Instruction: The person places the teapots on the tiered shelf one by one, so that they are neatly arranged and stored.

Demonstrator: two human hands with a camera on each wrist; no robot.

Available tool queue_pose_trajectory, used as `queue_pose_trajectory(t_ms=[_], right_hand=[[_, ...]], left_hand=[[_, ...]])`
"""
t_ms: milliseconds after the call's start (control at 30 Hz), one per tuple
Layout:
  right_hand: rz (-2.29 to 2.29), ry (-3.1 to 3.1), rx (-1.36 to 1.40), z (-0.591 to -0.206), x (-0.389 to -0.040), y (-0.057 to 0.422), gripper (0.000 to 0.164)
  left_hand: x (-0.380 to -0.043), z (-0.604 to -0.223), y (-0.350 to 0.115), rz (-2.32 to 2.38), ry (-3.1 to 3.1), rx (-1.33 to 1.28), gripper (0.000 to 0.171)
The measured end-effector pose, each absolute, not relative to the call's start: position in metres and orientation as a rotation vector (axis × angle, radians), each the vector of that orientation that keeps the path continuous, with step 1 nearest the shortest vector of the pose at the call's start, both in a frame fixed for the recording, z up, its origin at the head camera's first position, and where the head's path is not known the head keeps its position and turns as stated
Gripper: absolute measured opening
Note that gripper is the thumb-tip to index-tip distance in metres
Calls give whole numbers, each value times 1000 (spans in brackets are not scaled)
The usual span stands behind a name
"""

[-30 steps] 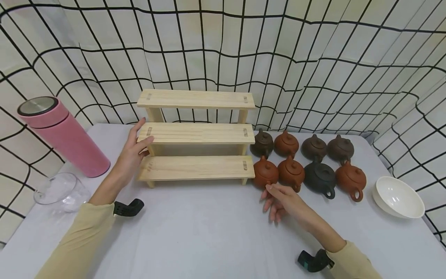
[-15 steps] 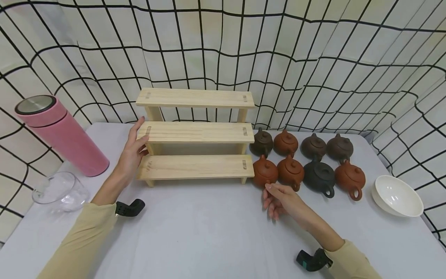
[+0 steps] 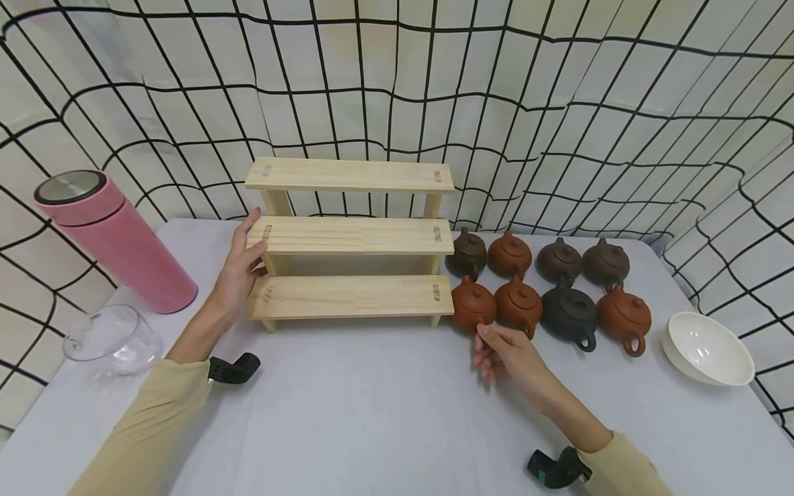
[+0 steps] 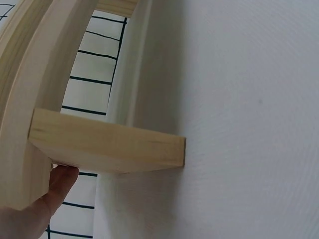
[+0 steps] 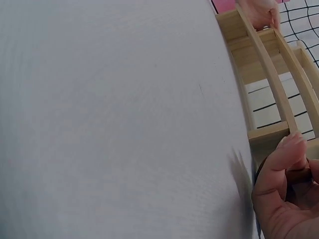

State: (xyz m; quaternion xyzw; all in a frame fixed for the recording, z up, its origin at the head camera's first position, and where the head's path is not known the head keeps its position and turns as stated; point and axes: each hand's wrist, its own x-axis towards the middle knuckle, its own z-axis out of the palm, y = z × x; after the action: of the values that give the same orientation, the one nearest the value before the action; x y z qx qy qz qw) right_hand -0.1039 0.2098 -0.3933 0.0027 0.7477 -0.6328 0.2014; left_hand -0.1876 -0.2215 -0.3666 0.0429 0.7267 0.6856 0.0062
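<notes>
A three-tier wooden display rack stands in the middle of the table. My left hand grips the left end of its middle shelf, thumb near the top edge. In the left wrist view, fingers show behind the rack's upright. Right of the rack, several small teapots, reddish-brown, dark brown and black, stand in two rows. My right hand pinches the handle of the front-left reddish-brown teapot, which stands against the rack's right end. Thumb and fingers mostly hide that handle; a brown piece of it shows in the right wrist view.
A pink thermos stands at the left, with a clear glass vessel in front of it. At the far right is a white bowl. Black wire mesh encloses the table's back and sides.
The left thumb has drawn back a little toward the shelf's end. The right hand's lower fingers have curled in slightly. Rack and teapots stay in place.
</notes>
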Motion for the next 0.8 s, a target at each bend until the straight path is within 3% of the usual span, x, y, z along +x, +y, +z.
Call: queue_pose_trajectory(t_ms=[800], right_hand=[[-1795,2232,90,-384,-100,211,35]], left_hand=[[-187,-369,-221,2128,2297,147,67]])
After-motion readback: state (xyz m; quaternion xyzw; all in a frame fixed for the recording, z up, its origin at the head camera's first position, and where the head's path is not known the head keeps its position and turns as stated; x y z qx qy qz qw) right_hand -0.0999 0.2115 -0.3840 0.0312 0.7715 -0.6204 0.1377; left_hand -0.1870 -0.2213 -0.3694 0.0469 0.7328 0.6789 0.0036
